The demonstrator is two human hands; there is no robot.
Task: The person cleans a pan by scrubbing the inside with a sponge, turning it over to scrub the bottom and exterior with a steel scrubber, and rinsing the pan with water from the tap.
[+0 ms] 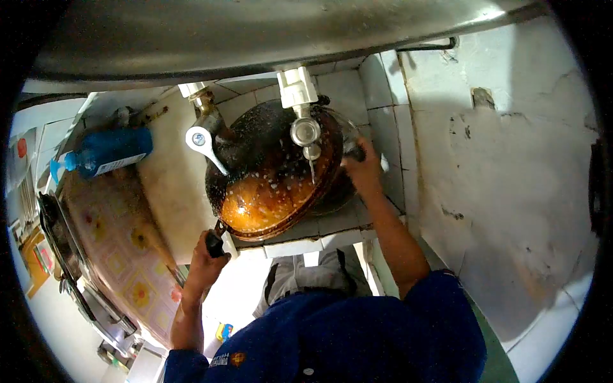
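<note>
A large wok (265, 201) is tilted in the tiled sink, its bottom orange-brown and dark, dotted with white suds. My left hand (203, 262) is closed around its black handle (214, 244) at the near left. At the wok's right side, my right hand (365, 167) is closed on a dark object (355, 150). A clear curved edge, like glass, shows beside that object; its kind I cannot make out. Partly hidden under the wok, another dark round vessel (335, 198) sits lower in the sink. A white tap (305, 131) hangs over the wok.
Left of it is a second tap with a white lever (203, 142). A blue pump bottle (118, 152) lies at the left, near a flower-patterned cover (121, 236). A metal tank-like surface (255, 38) spans overhead. A tiled wall (386, 127) bounds the right side.
</note>
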